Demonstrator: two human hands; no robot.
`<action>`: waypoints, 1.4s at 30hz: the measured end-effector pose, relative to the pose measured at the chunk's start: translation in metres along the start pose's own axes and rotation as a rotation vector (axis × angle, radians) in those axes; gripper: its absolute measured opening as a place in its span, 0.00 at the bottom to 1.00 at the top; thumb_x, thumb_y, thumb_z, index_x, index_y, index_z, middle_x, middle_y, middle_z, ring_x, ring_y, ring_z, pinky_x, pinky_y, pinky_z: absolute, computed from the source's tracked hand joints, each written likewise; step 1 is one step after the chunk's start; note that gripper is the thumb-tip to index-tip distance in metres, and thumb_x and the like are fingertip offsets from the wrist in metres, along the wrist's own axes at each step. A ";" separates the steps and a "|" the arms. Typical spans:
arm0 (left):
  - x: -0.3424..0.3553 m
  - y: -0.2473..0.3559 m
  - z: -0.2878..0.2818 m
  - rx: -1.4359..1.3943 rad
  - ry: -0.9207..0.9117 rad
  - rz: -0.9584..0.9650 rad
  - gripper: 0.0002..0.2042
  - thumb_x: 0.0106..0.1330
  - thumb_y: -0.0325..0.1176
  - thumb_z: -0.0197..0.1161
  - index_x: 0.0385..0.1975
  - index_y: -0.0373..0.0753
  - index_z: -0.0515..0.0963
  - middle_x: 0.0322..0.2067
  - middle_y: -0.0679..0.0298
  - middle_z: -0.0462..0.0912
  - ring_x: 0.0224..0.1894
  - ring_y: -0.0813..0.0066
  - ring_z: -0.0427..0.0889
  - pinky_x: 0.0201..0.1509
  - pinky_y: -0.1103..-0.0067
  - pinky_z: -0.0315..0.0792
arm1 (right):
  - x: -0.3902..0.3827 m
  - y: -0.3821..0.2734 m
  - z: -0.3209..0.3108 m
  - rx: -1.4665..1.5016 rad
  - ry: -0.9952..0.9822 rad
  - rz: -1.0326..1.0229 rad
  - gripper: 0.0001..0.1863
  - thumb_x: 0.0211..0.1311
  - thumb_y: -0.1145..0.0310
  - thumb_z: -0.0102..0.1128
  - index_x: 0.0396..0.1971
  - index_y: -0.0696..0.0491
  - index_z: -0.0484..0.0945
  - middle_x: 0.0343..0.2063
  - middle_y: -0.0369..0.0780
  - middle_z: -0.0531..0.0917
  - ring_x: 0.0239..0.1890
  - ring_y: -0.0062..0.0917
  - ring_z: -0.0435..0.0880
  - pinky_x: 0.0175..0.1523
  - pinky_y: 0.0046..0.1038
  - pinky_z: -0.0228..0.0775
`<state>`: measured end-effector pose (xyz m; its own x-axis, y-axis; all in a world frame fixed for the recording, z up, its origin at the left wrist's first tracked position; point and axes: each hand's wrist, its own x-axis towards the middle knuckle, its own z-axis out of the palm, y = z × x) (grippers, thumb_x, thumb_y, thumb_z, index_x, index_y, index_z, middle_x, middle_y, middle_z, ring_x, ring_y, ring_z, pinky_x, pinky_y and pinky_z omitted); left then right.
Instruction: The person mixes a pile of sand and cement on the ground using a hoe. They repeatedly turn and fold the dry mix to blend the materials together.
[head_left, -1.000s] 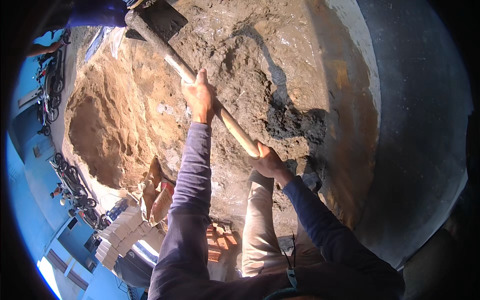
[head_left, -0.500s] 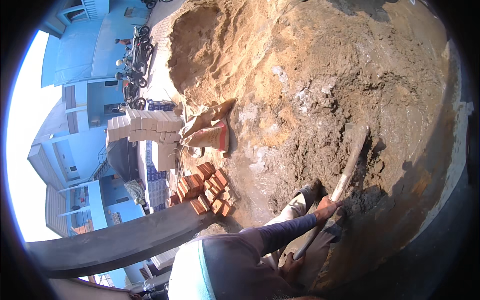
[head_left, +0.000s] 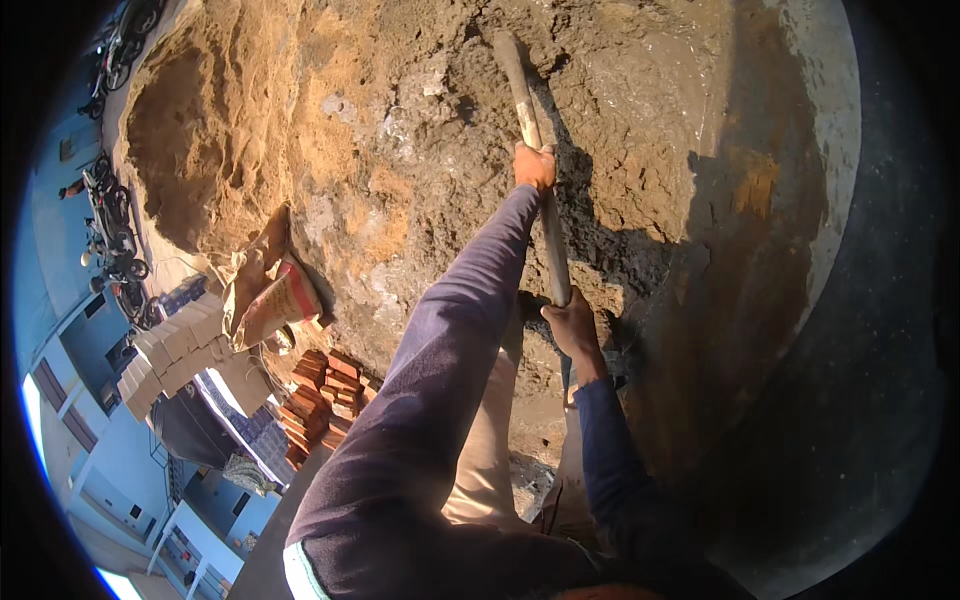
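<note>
My left hand [head_left: 535,168] grips the middle of a long wooden shovel handle [head_left: 552,242], its fingers wrapped round it. My right hand [head_left: 570,322] is closed on the handle lower in the picture, nearer my body. The far end of the handle runs into wet, lumpy grey-brown mortar mix [head_left: 625,105]; I cannot make out the blade there. Drier tan sand [head_left: 185,120] is heaped to the left of the mix. My legs and shoes are partly hidden below my arms.
Torn paper sacks [head_left: 275,303] lie at the sand's lower edge, beside stacked pale blocks [head_left: 170,345] and red bricks [head_left: 310,395]. Parked motorbikes [head_left: 120,225] and blue buildings [head_left: 80,400] are at the far left. A dark curved surface [head_left: 850,370] borders the mix on the right.
A second ago the shovel slanted up-left with its dark blade raised. Since then it has swung right and down into the mix, now nearly upright in the picture. My view has shifted too.
</note>
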<state>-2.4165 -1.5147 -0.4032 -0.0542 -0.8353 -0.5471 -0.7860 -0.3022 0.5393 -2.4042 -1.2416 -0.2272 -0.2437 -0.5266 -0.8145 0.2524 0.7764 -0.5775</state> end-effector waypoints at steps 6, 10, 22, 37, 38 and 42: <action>-0.243 -0.085 0.030 -0.567 -0.453 -0.123 0.09 0.68 0.33 0.62 0.37 0.33 0.83 0.22 0.69 0.78 0.20 0.84 0.73 0.20 0.83 0.62 | -0.199 0.153 0.025 0.033 0.282 0.061 0.18 0.57 0.68 0.72 0.43 0.54 0.74 0.31 0.49 0.84 0.35 0.44 0.87 0.40 0.41 0.77; -0.310 0.013 -0.056 -0.505 -0.402 -0.367 0.07 0.68 0.35 0.67 0.35 0.37 0.80 0.24 0.68 0.77 0.19 0.83 0.73 0.18 0.82 0.64 | -0.253 0.098 0.030 -0.075 0.350 -0.036 0.15 0.55 0.70 0.70 0.39 0.53 0.73 0.25 0.51 0.81 0.31 0.52 0.84 0.36 0.47 0.76; -0.097 0.034 0.071 0.113 -0.317 0.119 0.11 0.73 0.35 0.60 0.37 0.32 0.75 0.20 0.62 0.76 0.18 0.70 0.75 0.21 0.70 0.68 | -0.072 -0.008 -0.055 0.017 0.089 0.268 0.26 0.59 0.60 0.64 0.54 0.59 0.72 0.39 0.56 0.86 0.43 0.48 0.88 0.46 0.43 0.77; -0.288 0.228 0.036 -0.646 -0.689 0.009 0.10 0.70 0.33 0.67 0.39 0.36 0.73 0.22 0.69 0.73 0.18 0.81 0.71 0.18 0.79 0.68 | -0.176 0.006 -0.097 0.053 0.535 0.038 0.21 0.60 0.67 0.67 0.50 0.62 0.74 0.33 0.51 0.85 0.36 0.45 0.87 0.44 0.42 0.79; -0.251 0.233 0.065 -0.641 -0.720 0.074 0.09 0.71 0.32 0.65 0.39 0.35 0.72 0.22 0.69 0.72 0.17 0.80 0.71 0.20 0.78 0.69 | -0.133 -0.010 -0.114 0.128 0.526 0.097 0.20 0.61 0.67 0.67 0.47 0.62 0.74 0.30 0.50 0.84 0.33 0.41 0.87 0.40 0.41 0.78; -0.185 0.079 0.112 -0.207 -0.698 0.079 0.12 0.72 0.34 0.60 0.47 0.31 0.76 0.24 0.66 0.76 0.18 0.76 0.72 0.22 0.76 0.69 | -0.115 0.000 -0.038 0.266 0.383 0.308 0.21 0.62 0.65 0.65 0.48 0.62 0.70 0.30 0.53 0.84 0.34 0.47 0.87 0.38 0.44 0.75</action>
<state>-2.5376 -1.3320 -0.3314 -0.5399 -0.3915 -0.7451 -0.6351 -0.3914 0.6659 -2.4118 -1.1684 -0.1313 -0.4318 -0.0868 -0.8978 0.5812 0.7344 -0.3505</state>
